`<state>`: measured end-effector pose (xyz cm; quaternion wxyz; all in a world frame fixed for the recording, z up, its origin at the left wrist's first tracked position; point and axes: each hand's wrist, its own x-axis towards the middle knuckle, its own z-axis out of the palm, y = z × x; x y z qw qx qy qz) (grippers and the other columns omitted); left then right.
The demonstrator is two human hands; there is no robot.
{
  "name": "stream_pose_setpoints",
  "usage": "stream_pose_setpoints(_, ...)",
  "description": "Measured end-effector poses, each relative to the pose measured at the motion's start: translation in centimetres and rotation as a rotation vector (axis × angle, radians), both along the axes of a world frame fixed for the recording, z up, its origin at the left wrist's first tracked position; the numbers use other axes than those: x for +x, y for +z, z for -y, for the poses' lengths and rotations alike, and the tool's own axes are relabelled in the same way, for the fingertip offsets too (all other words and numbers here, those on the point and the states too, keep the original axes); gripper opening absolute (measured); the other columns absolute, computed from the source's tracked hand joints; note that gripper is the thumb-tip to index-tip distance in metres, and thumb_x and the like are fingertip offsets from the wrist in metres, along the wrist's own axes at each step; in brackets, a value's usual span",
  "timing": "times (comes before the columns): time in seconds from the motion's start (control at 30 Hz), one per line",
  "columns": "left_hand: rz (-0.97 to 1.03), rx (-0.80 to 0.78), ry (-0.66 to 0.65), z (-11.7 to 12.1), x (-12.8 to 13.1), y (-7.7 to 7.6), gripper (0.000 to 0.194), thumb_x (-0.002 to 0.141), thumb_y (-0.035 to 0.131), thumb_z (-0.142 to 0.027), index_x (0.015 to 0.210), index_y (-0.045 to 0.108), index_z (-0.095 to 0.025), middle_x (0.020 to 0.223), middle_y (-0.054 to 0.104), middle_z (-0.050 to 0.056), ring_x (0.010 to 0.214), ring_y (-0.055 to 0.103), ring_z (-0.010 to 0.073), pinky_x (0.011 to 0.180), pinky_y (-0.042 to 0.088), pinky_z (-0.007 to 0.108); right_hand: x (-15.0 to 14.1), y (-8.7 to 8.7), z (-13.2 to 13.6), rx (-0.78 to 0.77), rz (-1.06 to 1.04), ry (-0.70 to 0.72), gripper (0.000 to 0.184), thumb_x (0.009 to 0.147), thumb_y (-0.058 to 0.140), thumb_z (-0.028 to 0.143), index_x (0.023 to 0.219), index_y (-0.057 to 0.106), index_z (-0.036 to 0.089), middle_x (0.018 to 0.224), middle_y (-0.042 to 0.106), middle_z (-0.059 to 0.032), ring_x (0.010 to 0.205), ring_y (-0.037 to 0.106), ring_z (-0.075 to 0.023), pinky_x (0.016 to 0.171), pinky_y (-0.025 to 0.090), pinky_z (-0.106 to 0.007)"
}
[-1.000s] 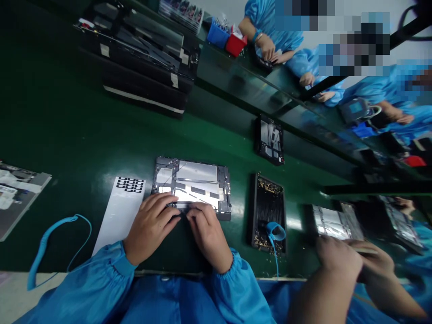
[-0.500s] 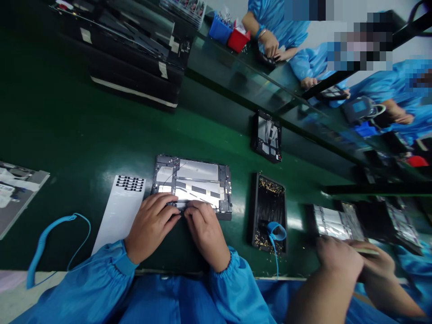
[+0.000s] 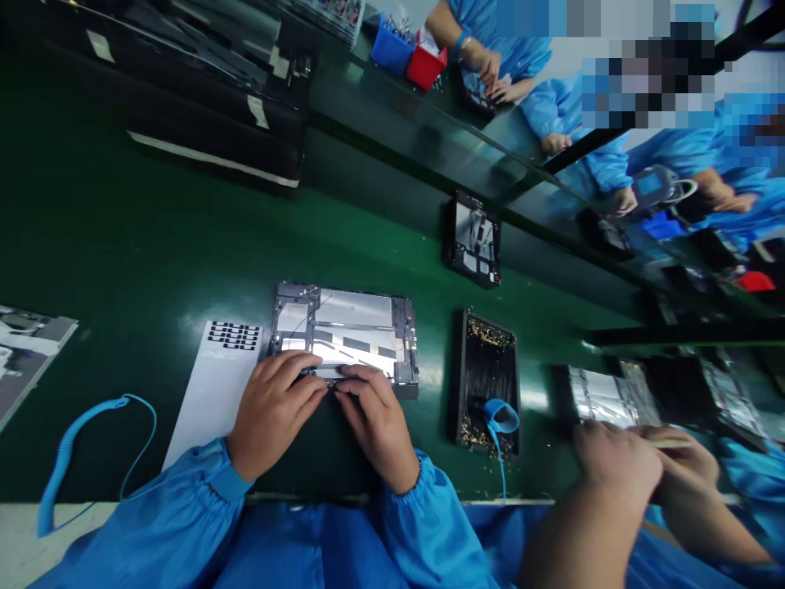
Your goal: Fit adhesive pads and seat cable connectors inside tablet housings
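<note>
An opened tablet [image 3: 356, 311], its silver battery plates and dark frame exposed, lies flat on the green bench. My left hand [image 3: 275, 409] is closed at its near edge, thumb and index fingertips pinching the rim. Close beside it, my right hand [image 3: 377, 425] is likewise closed on that rim, fingers curled. Any small part between the fingertips is too hidden to make out. Left of the tablet, partly behind my left forearm, lies a white sheet [image 3: 212, 393] with rows of small black stickers [image 3: 234, 335].
To the right is a black tray [image 3: 491, 360] with small brass-coloured screws and a blue wrist strap [image 3: 503, 415]. A blue coiled cord [image 3: 58, 466] lies left. Another opened tablet [image 3: 475, 237] rests behind. A co-worker's hands [image 3: 619, 458] are at right; black foam [image 3: 214, 159] lies at back left.
My hands stay at the tablet's near edge, with the right fingers shifting slightly. The background shifts left in view as the head moves. Across the bench, a co-worker has lowered a device.
</note>
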<state>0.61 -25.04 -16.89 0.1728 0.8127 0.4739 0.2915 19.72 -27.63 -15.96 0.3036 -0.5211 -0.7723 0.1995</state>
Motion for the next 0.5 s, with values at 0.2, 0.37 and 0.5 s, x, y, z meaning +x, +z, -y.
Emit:
stream_pose_setpoints(0.2,-0.013,-0.007,0.026,-0.04,0.24,0.24,0.003,0.094,0.063,-0.022,0.092,0.065,-0.023,0.119,0.07,0.004,0.115,0.061,0.0255,0.096,0.044,0.042,0.37,-0.54,0.36,0.004,-0.049,-0.048,0.02,0.097,0.059,0.009,0.112,0.064,0.022,0.119,0.064,-0.0104,0.115,0.064,-0.0207,0.099,0.057,-0.038)
stream_pose_setpoints(0.37,-0.041,-0.011,0.055,-0.14,0.58,0.38,0.005,0.094,0.065,-0.026,0.091,0.063,-0.023,0.116,0.071,0.005,0.111,0.062,0.0259,0.089,0.043,0.041,0.15,-0.43,0.09,0.011,-0.054,-0.066,0.018,0.097,0.059,0.01,0.11,0.065,0.021,0.116,0.065,-0.0105,0.113,0.065,-0.021,0.097,0.058,-0.038)
stream_pose_setpoints(0.5,-0.039,-0.02,0.059,-0.25,0.67,0.34,0.006,0.094,0.065,-0.026,0.091,0.061,-0.023,0.117,0.071,0.005,0.11,0.062,0.0256,0.088,0.042,0.041,0.05,-0.44,-0.07,0.008,-0.033,-0.07,0.018,0.097,0.058,0.009,0.109,0.065,0.021,0.114,0.066,-0.0103,0.111,0.065,-0.021,0.096,0.058,-0.038)
